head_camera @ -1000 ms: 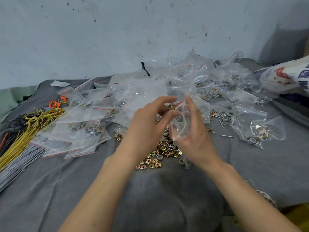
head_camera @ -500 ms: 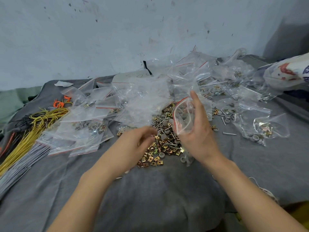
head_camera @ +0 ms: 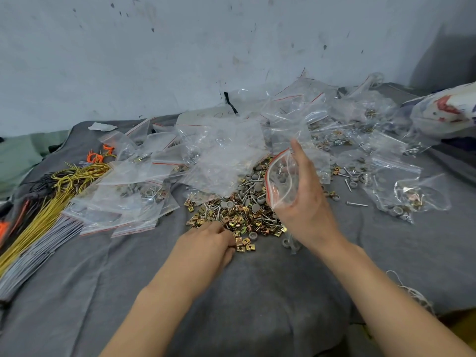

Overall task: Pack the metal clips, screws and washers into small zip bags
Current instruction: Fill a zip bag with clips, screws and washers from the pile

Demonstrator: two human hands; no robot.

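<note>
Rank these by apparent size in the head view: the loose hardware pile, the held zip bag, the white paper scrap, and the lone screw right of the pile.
1. hardware pile
2. zip bag, held up nearer the camera
3. paper scrap, farther back, so its true size is unsure
4. lone screw

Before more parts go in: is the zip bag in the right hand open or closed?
Open. The right hand holds the zip bag upright, and its red-lined mouth is spread into a wide loop, not pressed flat.

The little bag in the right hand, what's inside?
Inside the zip bag, a few grey washers and a screw show through the plastic. Its lower end lies against the right hand, where glare and creases hide anything else.
</note>
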